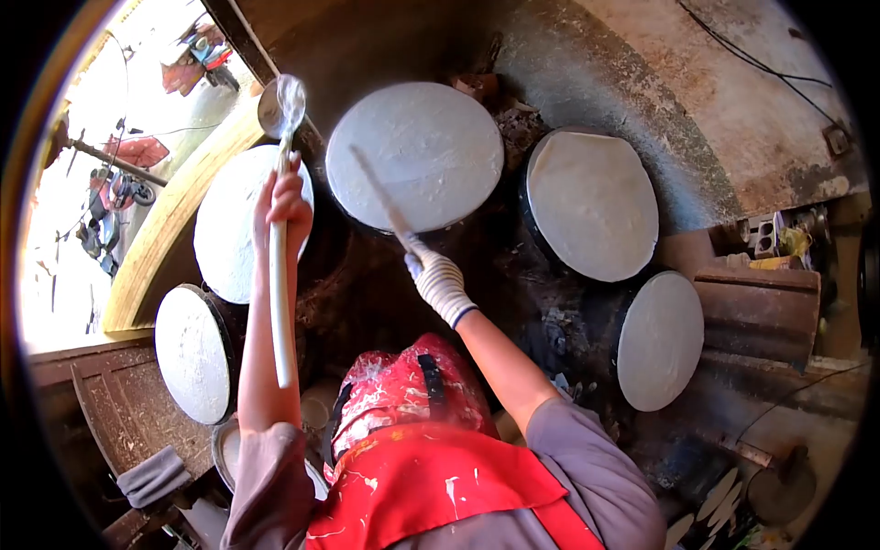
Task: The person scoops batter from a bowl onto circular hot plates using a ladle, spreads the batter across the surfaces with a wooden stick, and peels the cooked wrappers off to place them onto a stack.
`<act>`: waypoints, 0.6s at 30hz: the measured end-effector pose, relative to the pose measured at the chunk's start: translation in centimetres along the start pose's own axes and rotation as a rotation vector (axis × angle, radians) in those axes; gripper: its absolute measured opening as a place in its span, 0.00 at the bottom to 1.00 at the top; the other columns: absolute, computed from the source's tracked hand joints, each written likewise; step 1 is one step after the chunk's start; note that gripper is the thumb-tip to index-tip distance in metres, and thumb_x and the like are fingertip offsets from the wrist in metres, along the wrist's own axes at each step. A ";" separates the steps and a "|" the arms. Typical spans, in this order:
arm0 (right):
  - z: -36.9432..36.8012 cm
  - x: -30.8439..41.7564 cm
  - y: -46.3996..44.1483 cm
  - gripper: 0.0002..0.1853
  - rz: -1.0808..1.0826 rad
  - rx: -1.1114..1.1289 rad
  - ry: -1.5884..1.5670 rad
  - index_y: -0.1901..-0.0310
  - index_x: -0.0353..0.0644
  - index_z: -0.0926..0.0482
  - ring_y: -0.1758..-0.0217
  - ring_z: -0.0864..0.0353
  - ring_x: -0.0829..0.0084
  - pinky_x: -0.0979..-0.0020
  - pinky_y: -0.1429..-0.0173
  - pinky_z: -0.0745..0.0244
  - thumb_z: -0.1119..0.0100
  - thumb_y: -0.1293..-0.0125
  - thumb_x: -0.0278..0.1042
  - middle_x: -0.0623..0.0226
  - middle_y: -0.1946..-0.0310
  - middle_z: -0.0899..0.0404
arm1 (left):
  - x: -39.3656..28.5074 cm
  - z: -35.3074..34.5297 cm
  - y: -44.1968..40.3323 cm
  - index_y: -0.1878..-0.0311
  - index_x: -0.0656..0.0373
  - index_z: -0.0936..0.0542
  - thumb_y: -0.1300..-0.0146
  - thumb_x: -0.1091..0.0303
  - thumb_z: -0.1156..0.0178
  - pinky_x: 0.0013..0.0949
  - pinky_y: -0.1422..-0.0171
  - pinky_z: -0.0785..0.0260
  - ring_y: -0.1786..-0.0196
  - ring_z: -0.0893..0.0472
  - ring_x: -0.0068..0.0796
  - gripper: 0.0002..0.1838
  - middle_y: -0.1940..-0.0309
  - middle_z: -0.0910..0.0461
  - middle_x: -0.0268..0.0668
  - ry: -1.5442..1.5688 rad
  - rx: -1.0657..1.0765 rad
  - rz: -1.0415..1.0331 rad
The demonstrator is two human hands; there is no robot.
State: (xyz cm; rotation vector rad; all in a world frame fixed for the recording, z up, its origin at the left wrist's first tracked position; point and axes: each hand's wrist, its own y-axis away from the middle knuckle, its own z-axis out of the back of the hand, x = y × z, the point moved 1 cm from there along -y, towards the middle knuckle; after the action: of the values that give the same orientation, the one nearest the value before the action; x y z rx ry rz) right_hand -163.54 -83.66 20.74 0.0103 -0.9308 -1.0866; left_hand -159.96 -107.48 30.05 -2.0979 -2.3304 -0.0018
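Observation:
My left hand is bare and wrapped round the long pale handle of a ladle, whose bowl is raised above the left discs. My right hand, in a striped knit glove, grips a thin stick, blurred along its length. The stick reaches over the large round white top at the centre; I cannot tell whether it touches. Nearest my left forearm are two more white round tops, an upper one and a lower one. A pale sheet with a folded upper edge covers the top at the right.
Another white round top stands lower right. A curved wall rises behind, with a pale wooden edge at the left opening. Parked motorbikes show outside. A grey cloth lies lower left, and a brown panel stands right.

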 end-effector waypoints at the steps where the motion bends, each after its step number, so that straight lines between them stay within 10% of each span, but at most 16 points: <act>1: -0.9 -0.7 -0.4 0.19 0.012 0.001 0.000 0.44 0.44 0.32 0.44 0.29 0.60 0.69 0.46 0.33 0.51 0.37 0.34 0.55 0.47 0.29 | 0.2 0.0 2.1 0.44 0.70 0.41 0.31 0.63 0.64 0.20 0.82 0.44 0.89 0.37 0.15 0.20 0.79 0.37 0.29 0.000 -0.019 -0.018; 3: -2.7 -3.6 -0.2 0.19 0.490 -0.240 -0.286 0.45 0.47 0.30 0.48 0.26 0.61 0.69 0.49 0.30 0.49 0.38 0.37 0.58 0.49 0.28 | 0.2 0.9 7.3 0.41 0.68 0.42 0.30 0.62 0.66 0.21 0.84 0.43 0.89 0.37 0.16 0.22 0.79 0.38 0.29 -0.022 -0.035 -0.033; 6: -1.9 -9.6 0.6 0.20 0.269 -0.607 -0.468 0.43 0.51 0.31 0.49 0.25 0.62 0.69 0.49 0.30 0.48 0.39 0.37 0.57 0.51 0.27 | -0.3 2.2 16.0 0.39 0.66 0.43 0.30 0.59 0.67 0.22 0.86 0.44 0.90 0.38 0.18 0.23 0.80 0.39 0.29 -0.036 -0.152 -0.093; 9: -5.7 -4.1 4.0 0.22 0.158 -0.324 -0.065 0.43 0.64 0.32 0.57 0.21 0.62 0.68 0.56 0.27 0.47 0.40 0.37 0.52 0.58 0.24 | -1.4 3.7 22.3 0.39 0.63 0.42 0.30 0.58 0.67 0.22 0.85 0.45 0.91 0.39 0.18 0.23 0.81 0.40 0.28 -0.020 -0.240 -0.127; 13: -9.7 1.8 2.5 0.26 0.393 -0.346 -0.443 0.42 0.38 0.33 0.46 0.27 0.70 0.74 0.43 0.35 0.42 0.43 0.33 0.60 0.48 0.27 | -3.3 3.6 28.1 0.41 0.58 0.38 0.31 0.57 0.61 0.21 0.87 0.48 0.93 0.43 0.16 0.20 0.84 0.40 0.27 -0.088 -0.476 -0.117; 16: -6.7 6.1 -0.8 0.23 0.123 -0.385 -0.418 0.47 0.33 0.30 0.62 0.24 0.74 0.73 0.54 0.30 0.41 0.43 0.34 0.59 0.58 0.22 | -5.0 3.7 31.1 0.45 0.58 0.35 0.35 0.57 0.55 0.19 0.91 0.50 0.93 0.45 0.16 0.20 0.85 0.39 0.28 -0.316 -0.620 -0.053; 18: -6.6 5.7 -6.6 0.20 0.355 -0.354 -0.349 0.52 0.35 0.26 0.69 0.27 0.79 0.73 0.61 0.30 0.40 0.44 0.36 0.62 0.66 0.21 | -5.6 4.3 32.0 0.47 0.60 0.34 0.35 0.58 0.54 0.19 0.92 0.50 0.93 0.45 0.16 0.18 0.85 0.39 0.30 -0.340 -0.690 -0.031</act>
State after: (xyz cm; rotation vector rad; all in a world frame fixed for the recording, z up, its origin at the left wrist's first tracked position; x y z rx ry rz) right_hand -163.38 -94.07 17.32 -0.6320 -0.9908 -0.9196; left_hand -127.52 -109.66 25.62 -2.5010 -2.8667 -0.5736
